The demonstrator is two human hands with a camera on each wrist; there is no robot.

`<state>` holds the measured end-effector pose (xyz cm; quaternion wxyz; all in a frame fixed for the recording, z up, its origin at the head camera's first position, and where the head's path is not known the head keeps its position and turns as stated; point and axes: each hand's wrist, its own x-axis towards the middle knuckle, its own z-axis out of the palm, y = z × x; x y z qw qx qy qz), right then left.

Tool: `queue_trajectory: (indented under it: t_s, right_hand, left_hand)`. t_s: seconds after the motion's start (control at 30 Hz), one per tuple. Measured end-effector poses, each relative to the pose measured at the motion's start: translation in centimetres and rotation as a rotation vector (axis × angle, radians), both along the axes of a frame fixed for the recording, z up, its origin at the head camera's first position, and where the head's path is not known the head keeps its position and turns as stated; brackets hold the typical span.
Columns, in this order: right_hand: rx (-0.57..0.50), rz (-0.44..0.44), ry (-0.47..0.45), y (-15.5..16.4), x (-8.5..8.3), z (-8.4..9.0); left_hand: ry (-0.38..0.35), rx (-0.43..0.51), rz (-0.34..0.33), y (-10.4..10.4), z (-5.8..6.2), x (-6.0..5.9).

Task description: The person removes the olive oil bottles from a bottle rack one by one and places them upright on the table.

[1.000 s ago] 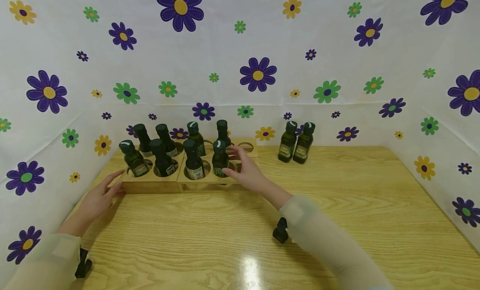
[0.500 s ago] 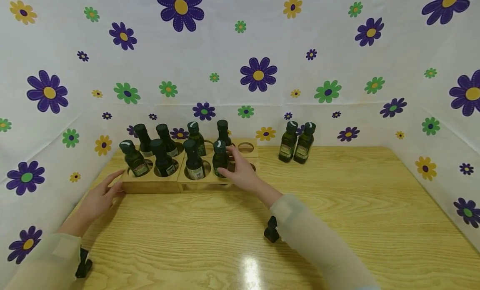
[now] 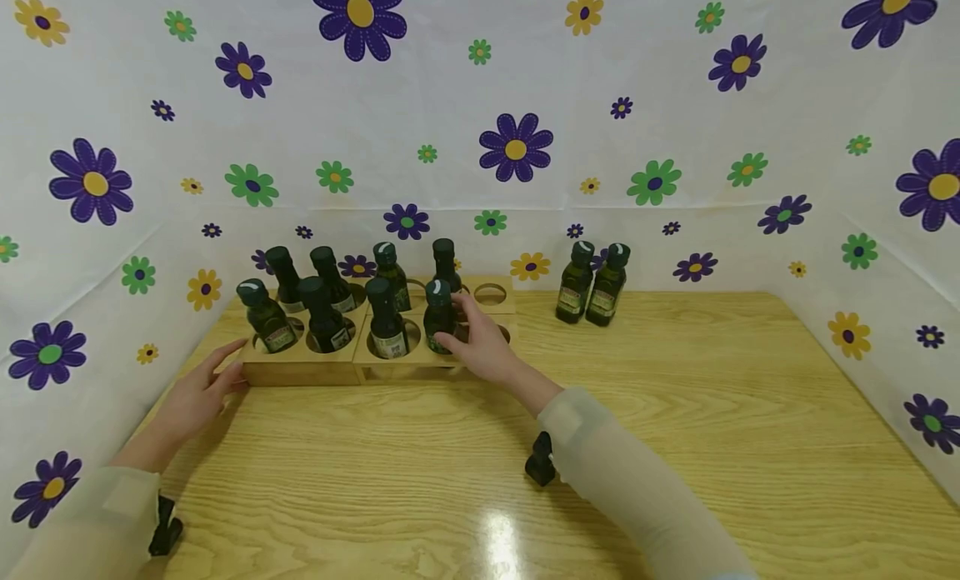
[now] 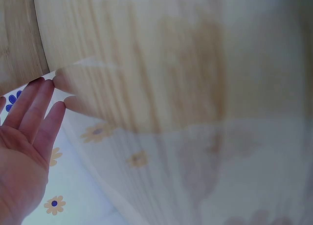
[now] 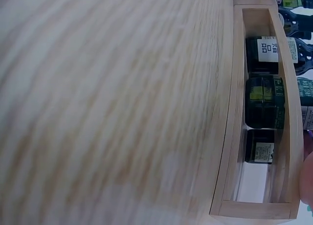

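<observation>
- Head view: my right hand (image 3: 483, 347) grips a dark bottle (image 3: 439, 317) standing in the wooden rack (image 3: 315, 369); my left hand (image 3: 197, 390), fingers straight, rests against the rack's left end.
- Left wrist view: flat fingers (image 4: 34, 107) meet the wood.
- Right wrist view: bottle bases show through the rack's (image 5: 230, 137) open side; the hand's grasp I cannot tell.

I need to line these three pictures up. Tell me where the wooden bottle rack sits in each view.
Head: the wooden bottle rack stands left of centre, at the far side of the table.
Left wrist: only a blurred pale wooden surface shows; I cannot tell whether it is the rack.
Right wrist: the rack runs down the right edge, seen side-on, with bottle bases inside.
Shared landmark: the dark green bottles in the rack, in the head and right wrist views.
</observation>
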<state>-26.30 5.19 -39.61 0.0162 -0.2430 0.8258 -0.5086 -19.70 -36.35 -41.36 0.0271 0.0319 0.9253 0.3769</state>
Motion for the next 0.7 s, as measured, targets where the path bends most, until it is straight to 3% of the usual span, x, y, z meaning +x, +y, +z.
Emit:
queue_trajectory:
  t_s: [0.23,0.43,0.7]
  right_hand:
    - [-0.024,-0.013,0.013,0.1,0.3,0.0]
    - [-0.111,-0.028,0.036,0.2,0.4,0.3]
    - [-0.137,-0.038,0.187,0.4,0.5,2.0]
  left_hand:
    - [-0.002,-0.012,-0.001,0.0,0.1,-0.1]
    - [0.003,-0.023,0.0,-0.2,-0.1,-0.2]
    - [0.002,-0.008,0.003,-0.2,-0.1,-0.1]
